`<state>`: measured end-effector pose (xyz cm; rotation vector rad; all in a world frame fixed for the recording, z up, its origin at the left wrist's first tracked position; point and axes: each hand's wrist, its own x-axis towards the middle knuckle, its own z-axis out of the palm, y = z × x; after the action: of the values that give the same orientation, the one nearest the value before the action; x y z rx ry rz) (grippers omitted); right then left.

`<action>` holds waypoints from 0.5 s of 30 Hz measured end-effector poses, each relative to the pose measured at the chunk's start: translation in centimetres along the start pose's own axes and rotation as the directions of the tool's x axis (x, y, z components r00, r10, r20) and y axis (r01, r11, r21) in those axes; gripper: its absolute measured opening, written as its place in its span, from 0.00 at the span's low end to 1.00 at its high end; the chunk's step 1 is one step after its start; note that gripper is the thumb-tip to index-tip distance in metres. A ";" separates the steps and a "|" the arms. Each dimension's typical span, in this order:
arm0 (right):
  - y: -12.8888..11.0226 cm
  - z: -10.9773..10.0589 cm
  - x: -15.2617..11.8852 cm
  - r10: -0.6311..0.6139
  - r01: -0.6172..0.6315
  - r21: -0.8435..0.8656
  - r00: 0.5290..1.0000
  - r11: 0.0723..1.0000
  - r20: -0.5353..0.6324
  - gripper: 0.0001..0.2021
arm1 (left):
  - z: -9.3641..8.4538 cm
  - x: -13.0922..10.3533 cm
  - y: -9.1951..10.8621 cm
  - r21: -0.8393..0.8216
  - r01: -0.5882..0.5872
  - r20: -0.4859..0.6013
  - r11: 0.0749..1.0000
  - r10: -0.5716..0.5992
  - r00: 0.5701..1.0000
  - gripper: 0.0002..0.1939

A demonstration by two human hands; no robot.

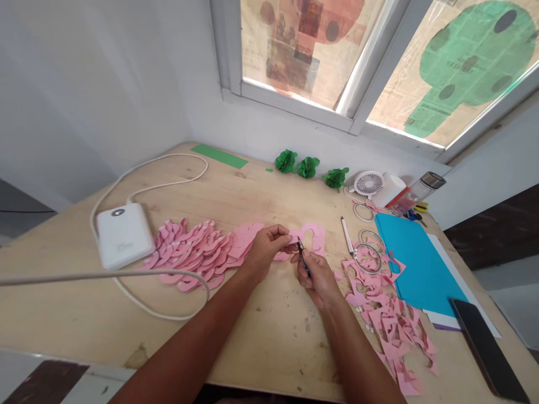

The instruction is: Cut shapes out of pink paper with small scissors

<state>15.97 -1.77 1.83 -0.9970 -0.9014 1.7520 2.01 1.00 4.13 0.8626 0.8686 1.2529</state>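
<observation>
My left hand point(269, 247) pinches a small piece of pink paper point(294, 238) near the middle of the wooden table. Close beside it on the right, my right hand point(315, 275) is closed round a dark, slim pointed tool point(304, 259), its tip up against the paper; what kind of tool it is I cannot tell. Behind my hands lies a pink sheet with a curved cut-out point(320, 240). A large pile of pink cut shapes point(197, 247) spreads to the left of my left hand. Pink paper scraps point(389, 320) lie in a heap to the right of my right hand.
A white power bank point(125, 235) with a looping cable sits at the left. Green paper ornaments point(308, 167) stand along the back. Toward the right are a white pen point(347, 235), tape rings point(368, 258), a small fan point(368, 183), a bottle point(416, 193), blue sheets point(421, 269) and a phone point(490, 350).
</observation>
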 end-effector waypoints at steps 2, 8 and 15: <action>0.0 0.0 0.0 -0.003 0.003 0.004 1.000 1.000 0.005 0.17 | 0.0 0.0 0.0 -0.004 -0.001 0.002 1.000 0.001 1.000 0.07; 0.0 0.1 0.0 0.002 -0.002 0.008 1.000 1.000 0.009 0.17 | 0.0 0.0 0.1 -0.007 -0.001 -0.001 1.000 0.001 1.000 0.06; -0.2 0.3 -0.1 -0.002 0.002 -0.023 1.000 1.000 -0.024 0.17 | 0.2 0.0 0.4 0.006 0.014 -0.011 1.000 -0.014 1.000 0.06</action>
<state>15.79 -1.81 2.10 -1.0292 -0.9090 1.7281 2.00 1.00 4.52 0.8538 0.8861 1.2445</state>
